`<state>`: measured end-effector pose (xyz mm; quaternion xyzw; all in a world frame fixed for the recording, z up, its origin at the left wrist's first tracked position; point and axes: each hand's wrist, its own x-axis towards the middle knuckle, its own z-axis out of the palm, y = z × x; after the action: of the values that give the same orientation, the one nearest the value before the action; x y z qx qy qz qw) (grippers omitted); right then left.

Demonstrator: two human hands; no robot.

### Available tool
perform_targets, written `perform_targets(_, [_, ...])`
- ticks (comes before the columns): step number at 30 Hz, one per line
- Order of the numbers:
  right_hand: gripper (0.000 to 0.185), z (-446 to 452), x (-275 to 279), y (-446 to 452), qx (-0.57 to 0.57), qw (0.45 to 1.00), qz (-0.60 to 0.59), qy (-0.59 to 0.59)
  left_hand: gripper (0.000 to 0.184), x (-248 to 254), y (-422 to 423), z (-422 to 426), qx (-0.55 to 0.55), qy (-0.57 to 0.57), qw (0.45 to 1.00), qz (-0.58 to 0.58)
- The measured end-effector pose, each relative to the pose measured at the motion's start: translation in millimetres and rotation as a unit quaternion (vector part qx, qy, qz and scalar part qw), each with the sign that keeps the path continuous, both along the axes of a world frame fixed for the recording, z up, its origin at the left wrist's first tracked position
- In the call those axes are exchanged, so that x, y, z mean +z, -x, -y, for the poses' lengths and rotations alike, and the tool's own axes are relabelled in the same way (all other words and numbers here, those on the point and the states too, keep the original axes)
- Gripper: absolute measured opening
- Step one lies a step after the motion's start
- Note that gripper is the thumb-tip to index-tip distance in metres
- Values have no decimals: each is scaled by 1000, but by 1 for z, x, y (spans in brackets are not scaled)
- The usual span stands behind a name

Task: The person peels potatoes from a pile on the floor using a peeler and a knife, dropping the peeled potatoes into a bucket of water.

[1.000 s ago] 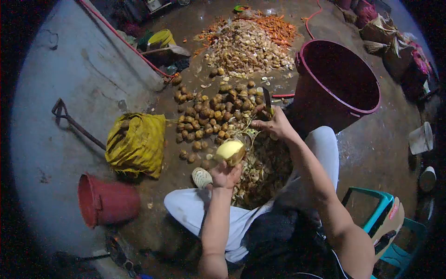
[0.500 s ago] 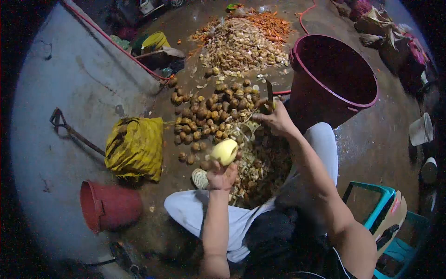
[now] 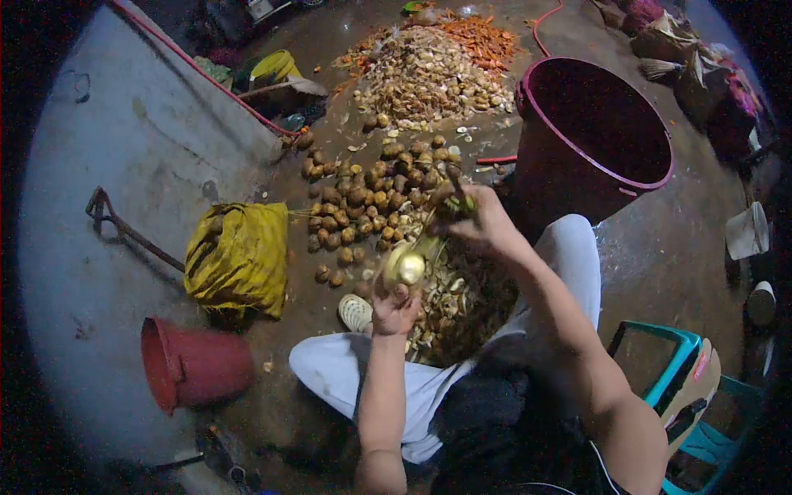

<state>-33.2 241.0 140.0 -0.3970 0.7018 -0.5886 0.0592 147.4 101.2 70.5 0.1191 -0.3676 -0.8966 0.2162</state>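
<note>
My left hand [image 3: 394, 309] is closed around a peeled, pale yellow root vegetable [image 3: 410, 267], held up above the ground. My right hand [image 3: 487, 221] grips a knife [image 3: 454, 177], its blade blurred by motion and its handle partly hidden by my fingers. Between the two hands a pale, smeared strip, perhaps peel, shows beside the vegetable. Beyond my hands lies a heap of unpeeled brown round root vegetables [image 3: 367, 194]. Peelings [image 3: 450, 309] cover the ground between my legs.
A large dark purple tub [image 3: 569, 157] stands at right. Farther back is a pile of pale and orange peelings [image 3: 437, 74]. To the left are a yellow sack [image 3: 239, 260], a red bucket [image 3: 206, 363] and a long-handled tool [image 3: 136, 235]. A teal stool [image 3: 672, 338] is at lower right.
My right hand has tipped the upright knife and come slightly down and left. The vegetable has turned in my left hand, showing its rounded end.
</note>
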Motion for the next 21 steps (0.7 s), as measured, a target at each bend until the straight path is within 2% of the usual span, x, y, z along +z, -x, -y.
perform_targets(1, [31, -1, -2, 9, -34, 999, 24, -29, 81, -5, 0, 3, -33, -55, 997, -39])
perform_targets(2, [31, 0, -35, 31, -80, 995, -6, -57, 81, -10, 2, 6, -67, -108, 989, -80])
perform_targets(3, [31, -2, -33, 32, -49, 996, 79, -11, 82, -8, 3, 8, -102, -161, 974, -120])
perform_targets(6, [30, -3, -33, 31, -38, 993, 111, -4, 88, -5, 2, 11, -72, -119, 987, -76])
perform_targets(9, [30, -6, -35, 28, -46, 998, -19, -31, 89, -11, -1, 16, -28, -86, 995, -52])
perform_targets(11, [29, -16, -21, 25, -87, 991, -29, -98, 85, -14, -5, 23, -15, -105, 993, -43])
perform_targets(12, [25, -17, -18, 18, -78, 984, -46, -156, 66, -14, -4, 26, 1, -78, 993, -84])
perform_targets(13, [34, -9, -33, 10, -105, 981, -70, -145, 66, -10, -2, 26, 0, -77, 993, -85])
perform_targets(15, [34, -5, -40, -19, -23, 942, -168, -290, 67, -2, 2, 22, -5, -6, 996, -88])
perform_targets(17, [40, -2, 3, -55, 24, 938, -109, -328, 71, 18, 7, 11, 4, 25, 997, -74])
perform_targets(19, [41, 1, 0, -63, 24, 944, -105, -310, 75, 17, 6, 7, 13, 57, 997, -56])
perform_targets(21, [33, 3, -7, -65, -9, 949, -136, -284, 77, 8, 6, 7, 47, 82, 994, -50])
